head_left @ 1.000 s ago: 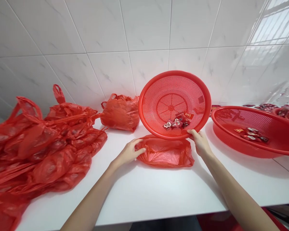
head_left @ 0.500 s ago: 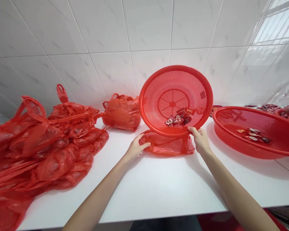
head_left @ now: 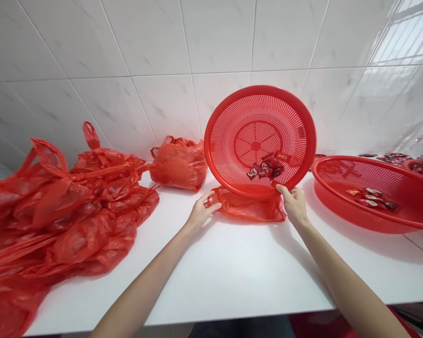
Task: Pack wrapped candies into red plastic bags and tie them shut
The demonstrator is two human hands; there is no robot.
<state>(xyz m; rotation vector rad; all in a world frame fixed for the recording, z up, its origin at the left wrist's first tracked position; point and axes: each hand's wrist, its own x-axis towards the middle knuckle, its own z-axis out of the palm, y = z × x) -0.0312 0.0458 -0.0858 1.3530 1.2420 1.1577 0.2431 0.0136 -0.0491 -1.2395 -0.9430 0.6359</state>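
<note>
My right hand [head_left: 293,203] grips the lower rim of a round red plastic colander [head_left: 255,110], which is tipped up so its inside faces me. Several small wrapped candies [head_left: 267,168] lie low in it, on the near wall. Under the colander's rim spreads a thin red plastic bag [head_left: 250,210] with its mouth toward the colander. My left hand [head_left: 201,209] pinches the bag's left edge between thumb and fingers. Part of the bag is hidden behind the colander.
A large heap of filled red plastic bags [head_left: 66,211] covers the left side of the white table [head_left: 239,272]. Another filled red bag [head_left: 179,164] stands by the tiled wall. At the right rests a second red colander [head_left: 366,218] holding several wrapped candies [head_left: 372,198].
The colander has tilted further upright and risen slightly, and the candies in it have shifted a little to the right. The bag's left edge has been drawn slightly up.
</note>
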